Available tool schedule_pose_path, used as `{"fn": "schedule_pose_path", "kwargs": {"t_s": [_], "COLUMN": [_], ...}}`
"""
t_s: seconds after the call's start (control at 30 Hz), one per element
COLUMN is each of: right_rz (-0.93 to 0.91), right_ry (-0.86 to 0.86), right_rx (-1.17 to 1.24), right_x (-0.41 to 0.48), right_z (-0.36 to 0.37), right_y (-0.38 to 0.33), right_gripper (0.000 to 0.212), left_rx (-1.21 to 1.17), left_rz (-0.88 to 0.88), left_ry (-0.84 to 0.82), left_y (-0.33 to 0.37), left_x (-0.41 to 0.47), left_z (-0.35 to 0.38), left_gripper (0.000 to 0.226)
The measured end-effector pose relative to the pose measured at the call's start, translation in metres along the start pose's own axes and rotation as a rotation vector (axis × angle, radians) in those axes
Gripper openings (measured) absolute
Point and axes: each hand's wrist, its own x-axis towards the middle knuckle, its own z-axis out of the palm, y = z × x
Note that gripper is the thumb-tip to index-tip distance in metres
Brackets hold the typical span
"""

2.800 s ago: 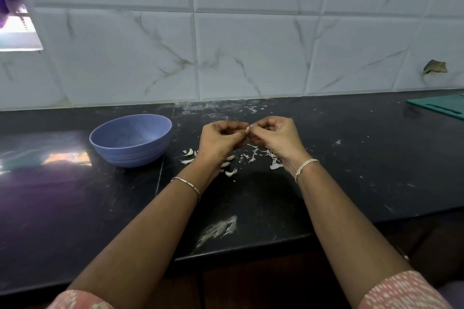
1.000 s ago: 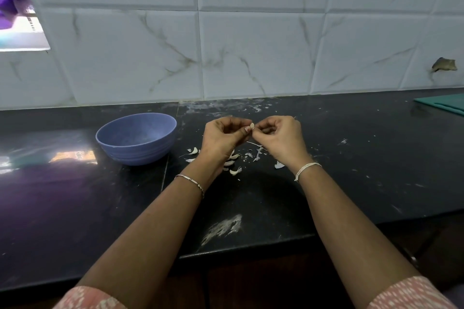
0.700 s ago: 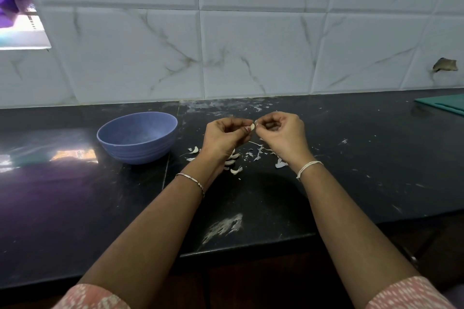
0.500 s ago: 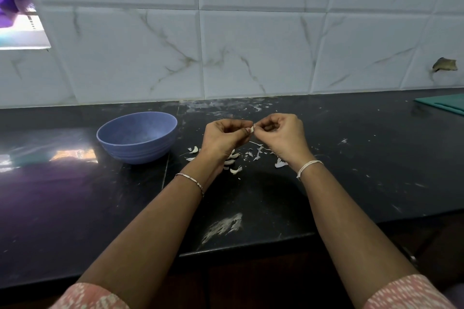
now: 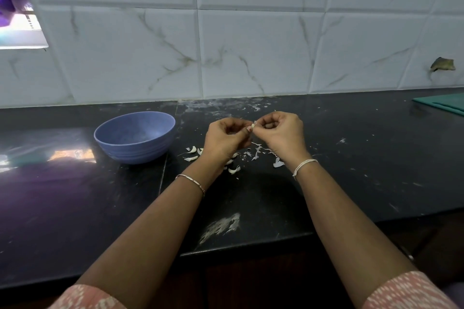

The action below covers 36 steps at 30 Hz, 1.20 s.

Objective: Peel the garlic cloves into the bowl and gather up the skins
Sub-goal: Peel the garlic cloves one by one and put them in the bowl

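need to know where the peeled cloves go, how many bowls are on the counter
1. The blue bowl sits on the black counter, left of the left hand. The counter runs past the frame edges, so others could be out of view.

Glossy black stone counter (image 5: pixel 75 208), matt blue bowl (image 5: pixel 135 143), papery skins (image 5: pixel 256 153)

Both forearms reach forward and converge. The left hand (image 5: pixel 224 138) and right hand (image 5: pixel 282 133) meet fingertip to fingertip, fingers curled, pinching a clove (image 5: pixel 254 125) between them.
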Motion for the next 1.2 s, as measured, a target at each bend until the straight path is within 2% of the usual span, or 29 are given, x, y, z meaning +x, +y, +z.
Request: {"fn": "schedule_pose_path", "kwargs": {"t_s": [0.1,0.17,0.3,0.37,0.43,0.53,0.6,0.83,0.93,1.0,1.1,1.2], "right_rz": [0.127,0.188,0.239,0.232,0.175,0.069,0.023,-0.121,-0.212,-0.235,-0.268,-0.329], "right_ry": [0.001,-0.03,-0.088,-0.056,-0.001,-0.023,-0.024,0.071,0.011,0.012,0.022,0.002], "right_rx": [0.179,0.286,0.397,0.303,0.047,-0.375,-0.514,-0.481,-0.469,-0.51,-0.531,-0.499], "right_x": [0.001,0.001,0.0,0.002,0.006,0.007,0.007,0.004,0.001,0.0,-0.002,-0.004], "right_z": [0.001,0.001,-0.001,-0.001,-0.001,-0.006,-0.008,-0.007,-0.002,0.0,-0.001,0.003], "right_y": [0.002,0.0,-0.003,0.002,0.01,0.016,0.019,0.018,0.017,0.016,0.012,0.009], "right_gripper": [0.014,0.011,0.01,0.01,0.011,0.013,0.023,0.022,0.007,0.012,0.008,0.022], "left_rx": [0.326,0.446,0.399,0.256,0.089,-0.101,-0.162,-0.103,-0.025,0.039,0.145,0.28], "left_rz": [0.125,0.195,0.229,0.173,0.099,-0.006,-0.041,0.025,0.063,0.093,0.128,0.162], "left_ry": [0.067,0.092,0.073,0.048,0.018,-0.009,-0.017,-0.011,-0.015,-0.008,0.04,0.154], "left_y": [-0.004,-0.004,-0.004,0.0,0.004,0.007,0.008,0.01,0.015,0.02,0.037,0.058], "left_x": [0.003,0.003,0.004,0.003,0.001,-0.003,-0.003,-0.004,-0.006,-0.008,-0.01,-0.01], "left_z": [0.002,0.003,0.003,0.003,0.003,0.004,0.004,-0.004,-0.012,-0.023,-0.052,-0.096], "left_gripper": [0.006,0.007,0.016,0.012,0.011,0.01,0.008,0.01,0.009,0.009,0.009,0.013]}}
